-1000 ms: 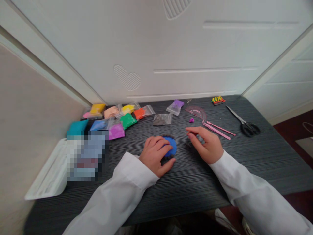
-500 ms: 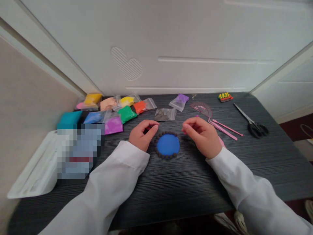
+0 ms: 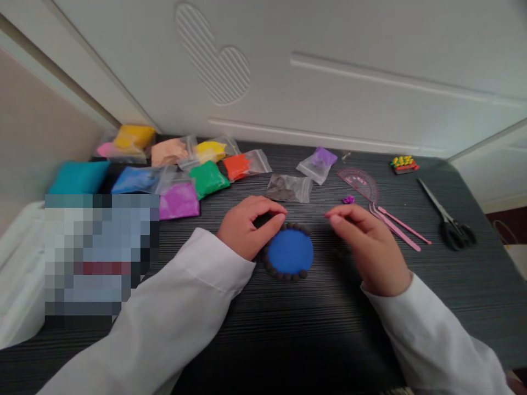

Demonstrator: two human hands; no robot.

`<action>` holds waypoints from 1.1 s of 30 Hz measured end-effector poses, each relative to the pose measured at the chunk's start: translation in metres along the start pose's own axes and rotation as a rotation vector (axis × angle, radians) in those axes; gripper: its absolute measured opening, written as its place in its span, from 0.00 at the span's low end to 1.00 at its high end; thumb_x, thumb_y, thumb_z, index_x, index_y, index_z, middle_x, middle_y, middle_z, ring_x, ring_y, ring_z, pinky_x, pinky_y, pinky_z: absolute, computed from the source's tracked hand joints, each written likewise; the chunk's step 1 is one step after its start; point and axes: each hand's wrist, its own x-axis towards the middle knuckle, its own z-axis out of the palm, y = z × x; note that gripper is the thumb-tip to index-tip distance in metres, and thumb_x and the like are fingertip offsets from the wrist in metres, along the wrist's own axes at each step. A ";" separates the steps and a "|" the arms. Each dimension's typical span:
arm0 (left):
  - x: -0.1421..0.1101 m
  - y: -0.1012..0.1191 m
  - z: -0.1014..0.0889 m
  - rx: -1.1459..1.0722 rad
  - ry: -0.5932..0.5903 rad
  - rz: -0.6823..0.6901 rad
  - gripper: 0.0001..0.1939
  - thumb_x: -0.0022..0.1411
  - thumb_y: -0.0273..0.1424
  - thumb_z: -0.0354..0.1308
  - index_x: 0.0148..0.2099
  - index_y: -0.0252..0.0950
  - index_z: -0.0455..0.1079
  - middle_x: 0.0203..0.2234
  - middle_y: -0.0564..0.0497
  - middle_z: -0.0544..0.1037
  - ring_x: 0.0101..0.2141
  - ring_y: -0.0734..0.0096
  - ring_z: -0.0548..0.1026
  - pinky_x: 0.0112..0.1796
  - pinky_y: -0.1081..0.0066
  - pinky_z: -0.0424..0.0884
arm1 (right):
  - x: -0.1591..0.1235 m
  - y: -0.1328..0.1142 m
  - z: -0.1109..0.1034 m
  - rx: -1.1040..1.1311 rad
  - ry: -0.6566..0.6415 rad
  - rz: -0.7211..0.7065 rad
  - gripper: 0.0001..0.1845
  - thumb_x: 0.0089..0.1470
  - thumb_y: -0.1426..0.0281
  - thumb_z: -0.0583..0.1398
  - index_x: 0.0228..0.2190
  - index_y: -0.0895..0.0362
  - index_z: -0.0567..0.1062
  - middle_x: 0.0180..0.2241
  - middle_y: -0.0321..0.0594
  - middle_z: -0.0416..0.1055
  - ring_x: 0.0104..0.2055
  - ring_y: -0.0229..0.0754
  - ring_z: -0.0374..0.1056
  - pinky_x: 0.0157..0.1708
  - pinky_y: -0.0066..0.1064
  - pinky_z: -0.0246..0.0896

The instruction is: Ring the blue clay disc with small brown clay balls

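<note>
Has a flat, roughly round blue clay-like disc [image 3: 290, 251] lying on the black grained surface [image 3: 263, 323] between both hands, about as long as wide, with the open side of its rim of dark grey balls [image 3: 287, 276] facing right. Curls the left hand [image 3: 284, 215] at the upper-left rim and the right hand [image 3: 328, 216] apart from it, both with fingertips drawn together. Cannot tell of anything pinched.
</note>
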 end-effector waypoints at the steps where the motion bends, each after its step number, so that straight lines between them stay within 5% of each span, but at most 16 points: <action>1: 0.000 0.000 0.000 0.014 -0.008 0.030 0.09 0.53 0.33 0.52 0.35 0.35 0.71 0.31 0.52 0.74 0.35 0.71 0.70 0.40 0.69 0.64 | -0.002 0.001 0.001 -0.197 0.007 -0.059 0.08 0.48 0.64 0.55 0.30 0.54 0.69 0.24 0.35 0.60 0.26 0.36 0.57 0.26 0.31 0.54; 4: 0.000 -0.001 0.002 0.071 -0.039 0.103 0.10 0.52 0.33 0.53 0.37 0.37 0.71 0.33 0.51 0.74 0.38 0.69 0.68 0.43 0.67 0.63 | -0.006 0.004 0.003 -0.599 -0.038 -0.159 0.11 0.46 0.65 0.57 0.34 0.53 0.71 0.29 0.38 0.64 0.33 0.40 0.60 0.34 0.35 0.55; 8: -0.001 -0.002 0.005 0.160 -0.095 0.164 0.13 0.52 0.34 0.53 0.40 0.41 0.71 0.38 0.52 0.72 0.42 0.67 0.65 0.45 0.65 0.60 | -0.006 0.007 0.003 -0.732 -0.059 -0.187 0.12 0.47 0.63 0.56 0.35 0.53 0.71 0.31 0.40 0.65 0.35 0.43 0.61 0.35 0.37 0.54; 33: 0.000 0.006 0.003 0.318 -0.257 0.152 0.18 0.52 0.38 0.52 0.47 0.43 0.66 0.46 0.52 0.68 0.47 0.61 0.60 0.46 0.58 0.58 | -0.005 0.002 0.007 -0.714 -0.038 -0.173 0.07 0.47 0.66 0.56 0.31 0.54 0.70 0.31 0.36 0.66 0.33 0.37 0.62 0.36 0.34 0.51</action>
